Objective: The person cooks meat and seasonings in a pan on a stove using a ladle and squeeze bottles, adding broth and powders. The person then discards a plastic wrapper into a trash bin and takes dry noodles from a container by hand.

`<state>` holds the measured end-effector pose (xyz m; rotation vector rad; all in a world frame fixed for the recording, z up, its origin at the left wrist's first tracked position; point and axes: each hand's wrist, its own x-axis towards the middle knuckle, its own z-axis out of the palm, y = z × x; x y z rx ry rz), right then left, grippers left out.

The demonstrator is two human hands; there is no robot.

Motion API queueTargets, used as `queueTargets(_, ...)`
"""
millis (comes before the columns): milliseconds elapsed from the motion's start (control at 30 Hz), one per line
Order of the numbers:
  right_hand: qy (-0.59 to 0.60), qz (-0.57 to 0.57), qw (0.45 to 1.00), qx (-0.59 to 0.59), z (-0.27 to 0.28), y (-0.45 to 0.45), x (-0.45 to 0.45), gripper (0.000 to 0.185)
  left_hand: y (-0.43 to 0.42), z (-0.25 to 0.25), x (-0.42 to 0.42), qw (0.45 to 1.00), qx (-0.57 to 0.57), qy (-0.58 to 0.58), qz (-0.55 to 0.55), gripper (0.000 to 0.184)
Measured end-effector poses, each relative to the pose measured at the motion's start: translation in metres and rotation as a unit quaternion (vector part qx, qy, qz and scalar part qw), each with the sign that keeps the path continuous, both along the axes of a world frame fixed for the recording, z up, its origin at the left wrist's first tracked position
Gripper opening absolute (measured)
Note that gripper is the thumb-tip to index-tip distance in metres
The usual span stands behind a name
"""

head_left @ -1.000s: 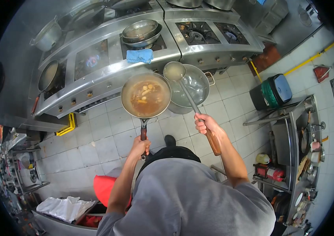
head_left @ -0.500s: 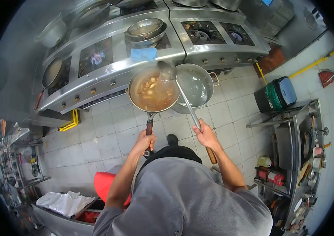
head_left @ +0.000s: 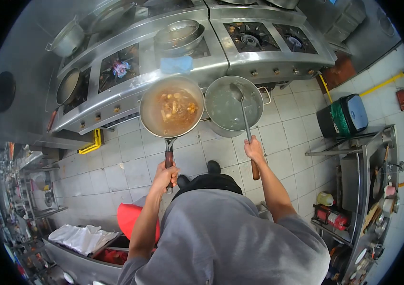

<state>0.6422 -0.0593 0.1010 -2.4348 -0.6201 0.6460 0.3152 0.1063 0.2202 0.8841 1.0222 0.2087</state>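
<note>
My left hand (head_left: pixel 165 176) is wrapped round the dark wooden handle of a frying pan (head_left: pixel 171 107). Brown liquid with pale and orange pieces (head_left: pixel 177 108) fills the pan's middle. My right hand (head_left: pixel 254 149) grips a long metal ladle (head_left: pixel 245 116) with a wooden end. The ladle's bowl is inside a large pot (head_left: pixel 234 107) of clear, greyish liquid, near its far side. Pan and pot are side by side, in front of the stove edge. A blue cloth (head_left: pixel 176 64) lies on that edge, behind the pan.
A lit burner (head_left: pixel 120 69) is at the left of the stove (head_left: pixel 221 47), near a second pan (head_left: pixel 69 86). Stacked metal bowls (head_left: pixel 179 37) stand behind the cloth. At the right are a black bin (head_left: pixel 343 116) and a metal shelf (head_left: pixel 364 180). White cloth (head_left: pixel 82 239) lies at lower left.
The ladle has moved from above the pot's left side, over the pan, and then right into the pot. The pan has shifted slightly right, then back left. More liquid and steam showed earlier.
</note>
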Motion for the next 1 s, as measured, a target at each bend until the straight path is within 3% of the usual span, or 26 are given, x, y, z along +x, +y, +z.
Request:
queueTargets(100, 0.013, 0.017, 0.999, -0.028, -0.058, 0.005, 0.017, 0.033, 0.001, 0.006, 0.001, 1.000, 0.005, -0.005, 0.009, 0.018)
queueTargets(167, 0.010, 0.028, 0.999, -0.029, -0.067, 0.010, 0.020, 0.032, -0.001, 0.009, 0.002, 1.000, 0.012, 0.000, 0.014, 0.018)
queueTargets(233, 0.287, -0.070, 0.955, 0.032, -0.066, 0.017, 0.019, 0.022, -0.003, 0.011, 0.003, 1.000, 0.013, 0.003, 0.024, 0.018)
queueTargets(267, 0.288, -0.068, 0.955, 0.031, -0.064, 0.019, 0.021, 0.022, -0.004, 0.011, 0.003, 0.999, 0.012, 0.005, 0.030, 0.018)
queueTargets(333, 0.569, -0.134, 0.801, 0.129, -0.059, 0.021, 0.026, 0.020, -0.006, 0.013, 0.005, 0.999, 0.013, 0.008, 0.035, 0.017)
queueTargets(367, 0.570, -0.132, 0.801, 0.126, -0.058, 0.021, 0.028, 0.020, -0.007, 0.013, 0.005, 0.999, 0.013, 0.011, 0.038, 0.016)
queueTargets(433, 0.677, -0.141, 0.703, 0.168, -0.054, 0.020, 0.030, 0.025, -0.008, 0.011, 0.004, 0.999, 0.012, 0.010, 0.040, 0.016)
queueTargets(700, 0.692, -0.123, 0.687, 0.185, 0.005, 0.004, 0.029, 0.026, -0.012, 0.001, 0.009, 0.999, 0.016, 0.012, 0.035, 0.016)
queueTargets(1000, 0.654, -0.084, 0.732, 0.170, 0.159, -0.002, -0.002, 0.022, -0.011, -0.016, 0.021, 0.999, -0.010, 0.007, 0.039, 0.018)
